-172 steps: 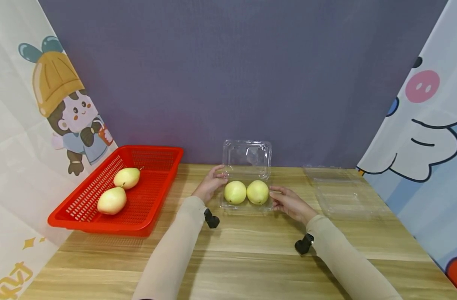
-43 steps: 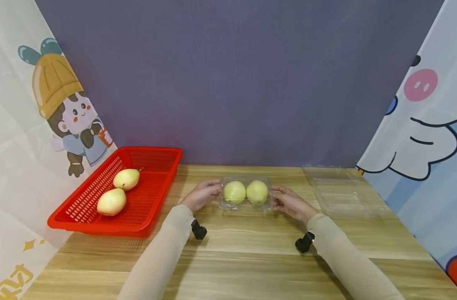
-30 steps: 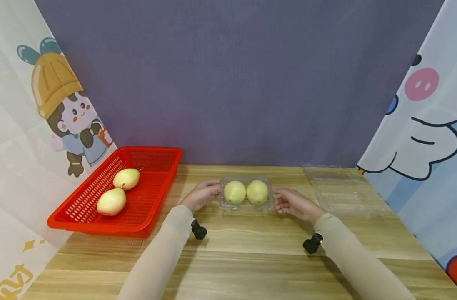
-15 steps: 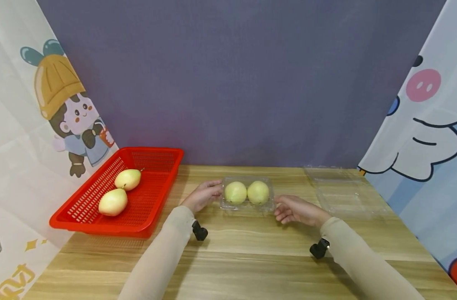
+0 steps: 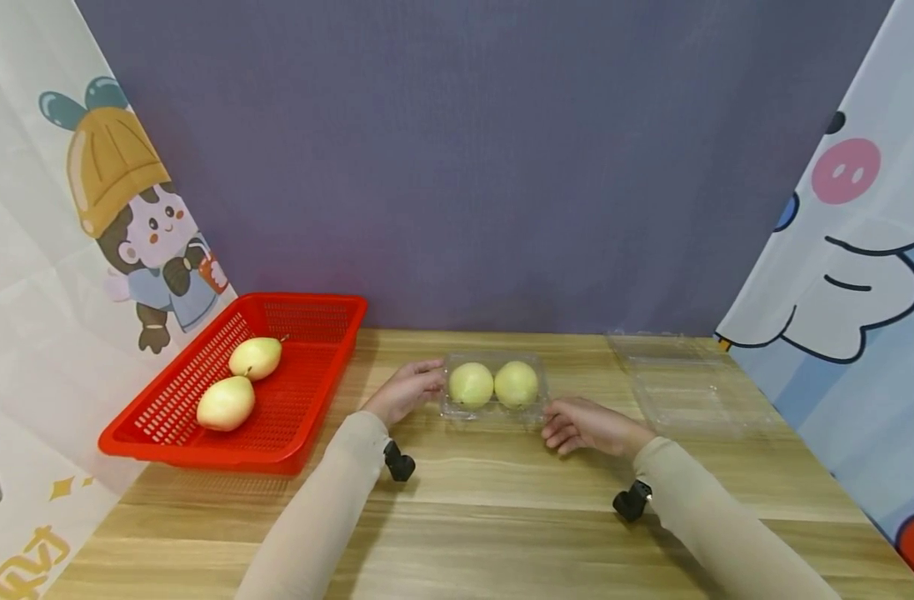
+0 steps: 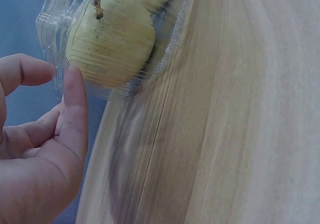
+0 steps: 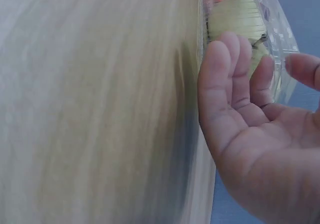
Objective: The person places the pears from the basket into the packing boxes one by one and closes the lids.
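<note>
A clear plastic clamshell box point(image 5: 494, 410) stands on the table with its lid down over two yellow pears point(image 5: 471, 385). At its left end is my left hand point(image 5: 407, 390). In the left wrist view, thumb and fingers point(image 6: 75, 91) pinch the edge of that end. My right hand point(image 5: 593, 427) is by the front right corner, its fingers loosely bent with nothing between them. Seen from the right wrist, the right fingertips point(image 7: 235, 46) overlap the box's end, and a pear stem shows behind them.
To the left, a red plastic basket point(image 5: 307, 442) holds two more pears point(image 5: 226, 403). Another clear clamshell box point(image 5: 685, 387) lies open at the right on the wooden table point(image 5: 494, 533). A grey-blue panel point(image 5: 494, 167) rises behind the table.
The box's lid, upright at first, has come down over the pears. The right hand has let go of the right end and moved toward the front corner. The left hand stays at the left end.
</note>
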A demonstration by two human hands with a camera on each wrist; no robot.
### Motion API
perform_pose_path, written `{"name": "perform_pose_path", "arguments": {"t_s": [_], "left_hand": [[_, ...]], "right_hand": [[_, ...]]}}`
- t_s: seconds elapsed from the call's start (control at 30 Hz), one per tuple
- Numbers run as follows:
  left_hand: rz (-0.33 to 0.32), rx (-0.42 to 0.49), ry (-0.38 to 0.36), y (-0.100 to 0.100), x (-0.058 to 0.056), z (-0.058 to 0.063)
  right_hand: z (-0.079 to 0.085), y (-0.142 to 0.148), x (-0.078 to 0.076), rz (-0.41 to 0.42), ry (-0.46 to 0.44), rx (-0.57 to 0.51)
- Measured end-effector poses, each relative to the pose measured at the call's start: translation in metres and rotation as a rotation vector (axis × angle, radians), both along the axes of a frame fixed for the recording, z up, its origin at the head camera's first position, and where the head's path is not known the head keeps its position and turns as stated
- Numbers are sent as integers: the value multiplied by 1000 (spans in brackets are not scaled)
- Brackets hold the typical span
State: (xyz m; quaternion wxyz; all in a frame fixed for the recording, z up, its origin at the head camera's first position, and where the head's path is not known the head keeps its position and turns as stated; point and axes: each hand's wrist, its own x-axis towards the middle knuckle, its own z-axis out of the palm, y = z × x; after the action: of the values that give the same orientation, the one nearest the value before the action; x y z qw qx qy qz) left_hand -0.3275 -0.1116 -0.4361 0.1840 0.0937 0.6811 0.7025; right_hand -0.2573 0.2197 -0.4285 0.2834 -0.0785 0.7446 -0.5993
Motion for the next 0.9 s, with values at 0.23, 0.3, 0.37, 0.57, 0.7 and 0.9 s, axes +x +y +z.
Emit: {"name": "perform_pose_path", "arguments": {"t_s": [0.23,0.3,0.37,0.57,0.7,0.9], "left_hand": [[17,2,-17,1,1,2],[22,-3,-16,2,2,2],[28,-17,-16,2,4,3],[43,-63,-13,4,11,3],[29,-70,-29,3,16,1],[-49,-77,-68,-4,26,2]], "right_hand": [[0,-4,0,1,-5,-11],[0,-4,0,4,6,-11],[1,-3,0,10,19,-7],[1,-3,0,16,32,6],[0,-3,0,19,35,21],[0,-2,0,24,46,25]]}}
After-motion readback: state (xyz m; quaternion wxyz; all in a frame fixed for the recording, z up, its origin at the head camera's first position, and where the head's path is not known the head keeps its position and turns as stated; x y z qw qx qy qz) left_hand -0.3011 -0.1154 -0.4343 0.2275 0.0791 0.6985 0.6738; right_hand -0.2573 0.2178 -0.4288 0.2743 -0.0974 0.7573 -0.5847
